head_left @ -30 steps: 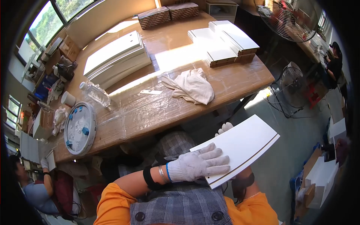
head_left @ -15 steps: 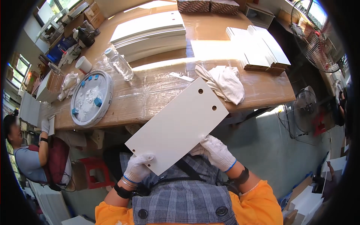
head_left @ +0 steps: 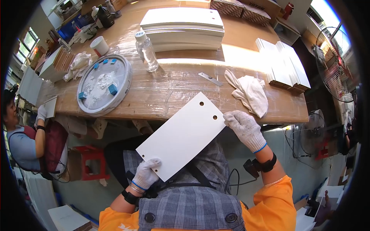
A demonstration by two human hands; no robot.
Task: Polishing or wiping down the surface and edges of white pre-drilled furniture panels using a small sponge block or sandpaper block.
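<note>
A white rectangular board (head_left: 181, 140) lies slantwise in front of me, over my lap, with two dark holes near its far end and two smaller ones near its close end. At the near left corner my left hand (head_left: 147, 173), in a white knit glove, grips it with the thumb on top. My right hand (head_left: 245, 130), gloved too, has its fingers curled together at the far right corner of the board; the underside of that grip is hidden. Beyond the board, a cream cloth (head_left: 250, 92) lies crumpled on the table, with a flat metal blade (head_left: 210, 79) to its left.
On the table (head_left: 177, 90) are a round grey tray (head_left: 127, 82) with blue blocks and white powder, a clear bottle (head_left: 146, 54), a white cup (head_left: 99, 46) and stacked white boards (head_left: 183, 34). More boards (head_left: 283, 63) and a fan (head_left: 333, 63) are right; a co-worker (head_left: 25, 142) sits left.
My right hand has slid from the board's near right edge up to its far right corner. The left hand keeps its hold. My view has shifted, so the table things appear further right.
</note>
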